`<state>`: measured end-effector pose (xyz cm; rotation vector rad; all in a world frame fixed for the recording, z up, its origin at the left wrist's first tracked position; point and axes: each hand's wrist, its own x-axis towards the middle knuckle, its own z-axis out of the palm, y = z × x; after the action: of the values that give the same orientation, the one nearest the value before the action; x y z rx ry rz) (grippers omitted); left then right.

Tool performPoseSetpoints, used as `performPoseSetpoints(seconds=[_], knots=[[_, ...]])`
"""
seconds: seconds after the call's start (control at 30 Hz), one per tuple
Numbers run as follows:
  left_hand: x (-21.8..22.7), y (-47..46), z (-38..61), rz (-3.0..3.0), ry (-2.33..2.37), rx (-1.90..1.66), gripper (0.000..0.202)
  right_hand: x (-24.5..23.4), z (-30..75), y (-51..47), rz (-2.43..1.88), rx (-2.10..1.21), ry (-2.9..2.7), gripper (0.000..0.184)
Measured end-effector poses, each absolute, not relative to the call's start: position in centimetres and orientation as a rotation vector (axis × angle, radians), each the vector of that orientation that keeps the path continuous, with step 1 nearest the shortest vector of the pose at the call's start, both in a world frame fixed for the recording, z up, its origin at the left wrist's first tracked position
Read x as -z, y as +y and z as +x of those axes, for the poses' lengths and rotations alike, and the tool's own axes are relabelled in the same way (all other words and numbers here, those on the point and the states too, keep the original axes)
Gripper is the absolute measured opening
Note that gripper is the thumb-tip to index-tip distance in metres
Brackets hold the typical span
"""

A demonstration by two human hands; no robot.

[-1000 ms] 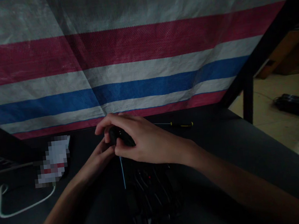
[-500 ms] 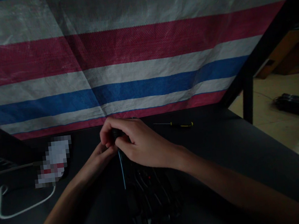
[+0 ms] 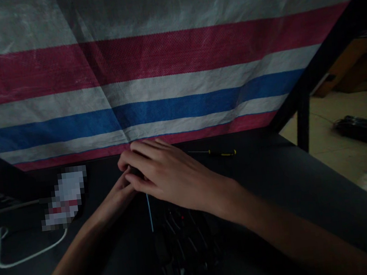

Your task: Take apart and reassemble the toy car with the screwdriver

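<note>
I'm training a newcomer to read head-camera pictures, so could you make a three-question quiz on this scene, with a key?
1. True or false: the left hand and the right hand are far apart.
2. Which tool lies on the desk, between the right wrist and the striped sheet?
A) a hammer
B) a screwdriver
C) a pair of scissors
3. Fill in the colour: the small dot on the black toy car is ____.

Key: 1. False, they are close together. 2. B. 3. Red.
</note>
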<state>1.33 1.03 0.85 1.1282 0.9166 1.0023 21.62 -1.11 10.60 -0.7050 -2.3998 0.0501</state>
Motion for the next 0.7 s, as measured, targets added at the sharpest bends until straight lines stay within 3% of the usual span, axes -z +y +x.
performPoseSetpoints(seconds=[0.13,0.3,0.7], knots=[[-1.0,1.0,1.1,1.147,0.939,-0.981,0.051,-11.6,22.8,-1.1,-0.611,-0.308,-2.358,0.020],[-0.7,1.2,0.9,1.167,0.985,-0.990,0.041,-12.0,23.2,-1.2,-0.555,-0.539,-2.315,0.032],[-0.1,1.3,0.3,1.171,1.036,-0.938,0.035,-11.1,22.6,-0.4,-0.536,-0.675,-2.245,0.040]])
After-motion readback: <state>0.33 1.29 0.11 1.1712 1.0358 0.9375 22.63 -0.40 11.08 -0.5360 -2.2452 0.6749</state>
